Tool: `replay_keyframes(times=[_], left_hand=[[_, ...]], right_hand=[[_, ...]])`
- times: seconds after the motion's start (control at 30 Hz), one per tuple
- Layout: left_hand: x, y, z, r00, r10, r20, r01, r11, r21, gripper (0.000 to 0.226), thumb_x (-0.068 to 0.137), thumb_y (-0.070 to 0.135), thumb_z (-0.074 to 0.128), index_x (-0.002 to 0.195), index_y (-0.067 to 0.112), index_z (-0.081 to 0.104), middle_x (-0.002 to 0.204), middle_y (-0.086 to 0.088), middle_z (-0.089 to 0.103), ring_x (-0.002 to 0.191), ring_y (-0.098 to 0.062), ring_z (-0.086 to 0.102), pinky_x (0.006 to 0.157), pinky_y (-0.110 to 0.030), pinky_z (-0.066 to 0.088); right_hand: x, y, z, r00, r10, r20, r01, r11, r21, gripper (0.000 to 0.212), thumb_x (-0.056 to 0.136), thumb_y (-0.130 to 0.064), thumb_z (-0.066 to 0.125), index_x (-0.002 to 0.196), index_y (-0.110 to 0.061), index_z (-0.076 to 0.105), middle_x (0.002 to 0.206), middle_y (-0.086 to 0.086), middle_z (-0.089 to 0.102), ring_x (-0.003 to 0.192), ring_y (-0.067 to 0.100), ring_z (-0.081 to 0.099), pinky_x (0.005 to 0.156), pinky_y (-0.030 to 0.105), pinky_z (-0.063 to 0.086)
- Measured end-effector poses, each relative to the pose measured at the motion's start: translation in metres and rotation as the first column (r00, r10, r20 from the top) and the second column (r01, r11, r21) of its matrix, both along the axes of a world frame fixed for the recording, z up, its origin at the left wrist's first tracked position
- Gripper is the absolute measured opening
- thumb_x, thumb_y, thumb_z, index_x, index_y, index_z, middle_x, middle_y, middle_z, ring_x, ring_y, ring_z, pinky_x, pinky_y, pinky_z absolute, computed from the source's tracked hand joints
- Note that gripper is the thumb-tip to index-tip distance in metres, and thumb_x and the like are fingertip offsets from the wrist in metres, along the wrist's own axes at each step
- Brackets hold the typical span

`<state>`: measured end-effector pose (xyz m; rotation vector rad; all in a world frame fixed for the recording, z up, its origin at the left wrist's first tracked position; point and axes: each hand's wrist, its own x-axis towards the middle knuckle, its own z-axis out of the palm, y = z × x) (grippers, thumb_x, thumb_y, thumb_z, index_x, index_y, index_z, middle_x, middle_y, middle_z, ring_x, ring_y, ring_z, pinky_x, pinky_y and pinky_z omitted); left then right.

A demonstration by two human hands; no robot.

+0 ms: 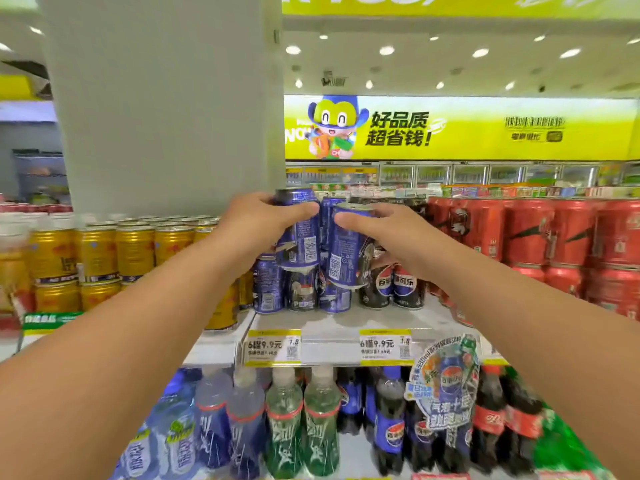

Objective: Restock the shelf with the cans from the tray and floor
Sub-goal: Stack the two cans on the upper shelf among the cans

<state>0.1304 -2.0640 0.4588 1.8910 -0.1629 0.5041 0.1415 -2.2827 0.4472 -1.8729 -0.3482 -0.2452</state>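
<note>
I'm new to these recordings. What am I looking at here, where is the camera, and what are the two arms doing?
There is one picture, from a camera worn on a person's head, looking forward at a shop shelf. No machine is involved, only bare hands. The left hand grips one blue Pepsi can, and the right hand grips another blue can, both held above the blue cans already standing on the shelf. Gold cans stand to the left, red cans to the right, and bottles below.
</note>
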Motion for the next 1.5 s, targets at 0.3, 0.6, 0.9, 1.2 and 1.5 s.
replay_keyframes(times=[0.3, 0.6, 0.9, 1.2, 1.5], left_hand=[[0.054, -0.025, 0.006, 0.960, 0.268, 0.083, -0.273, 0.960, 0.060, 0.044, 0.059, 0.066, 0.081, 0.071, 0.025, 0.070, 0.057, 0.005, 0.071, 0.050, -0.013, 0.067, 0.049, -0.025, 0.050], [0.077, -0.039, 0.006, 0.888, 0.394, 0.238, -0.452, 0.843, 0.291, 0.043, 0.071, 0.064, 0.074, 0.079, 0.025, 0.059, 0.070, 0.007, 0.061, 0.059, -0.010, 0.057, 0.048, -0.026, 0.040], [0.094, -0.046, -0.002, 0.868, 0.411, 0.278, -0.489, 0.804, 0.338, 0.046, 0.076, 0.057, 0.074, 0.086, 0.014, 0.062, 0.079, -0.002, 0.062, 0.068, -0.020, 0.060, 0.058, -0.034, 0.048], [0.107, -0.047, -0.008, 0.874, 0.392, 0.289, -0.481, 0.786, 0.388, 0.052, 0.077, 0.053, 0.076, 0.091, 0.004, 0.065, 0.106, -0.012, 0.058, 0.071, -0.022, 0.059, 0.059, -0.034, 0.044], [0.109, -0.039, -0.017, 0.844, 0.371, 0.388, -0.507, 0.790, 0.346, 0.062, 0.082, 0.043, 0.076, 0.127, 0.008, 0.053, 0.126, -0.011, 0.055, 0.106, -0.024, 0.055, 0.076, -0.028, 0.037]], right_hand=[[0.053, -0.009, 0.020, 0.999, -0.035, 0.023, 0.036, 0.998, -0.057, 0.078, 0.057, -0.069, 0.083, 0.114, -0.021, 0.063, 0.109, 0.003, 0.071, 0.075, 0.009, 0.066, 0.052, 0.035, 0.061], [0.091, -0.002, 0.024, 0.998, -0.062, 0.034, 0.064, 0.994, -0.084, 0.101, 0.061, -0.070, 0.081, 0.136, -0.011, 0.048, 0.118, 0.001, 0.063, 0.087, 0.013, 0.068, 0.062, 0.040, 0.064], [0.114, 0.004, 0.016, 0.996, -0.088, 0.008, 0.088, 0.995, -0.046, 0.097, 0.065, -0.066, 0.082, 0.136, -0.010, 0.048, 0.110, 0.004, 0.063, 0.089, 0.020, 0.067, 0.072, 0.049, 0.063], [0.126, 0.009, 0.008, 0.998, -0.065, -0.012, 0.065, 0.998, -0.009, 0.099, 0.068, -0.065, 0.080, 0.143, -0.012, 0.042, 0.098, 0.003, 0.065, 0.072, 0.020, 0.066, 0.072, 0.051, 0.063], [0.135, 0.015, 0.000, 0.997, -0.078, 0.026, 0.080, 0.995, -0.052, 0.099, 0.070, -0.077, 0.069, 0.143, -0.014, 0.044, 0.105, 0.004, 0.064, 0.091, 0.022, 0.065, 0.083, 0.049, 0.060]])
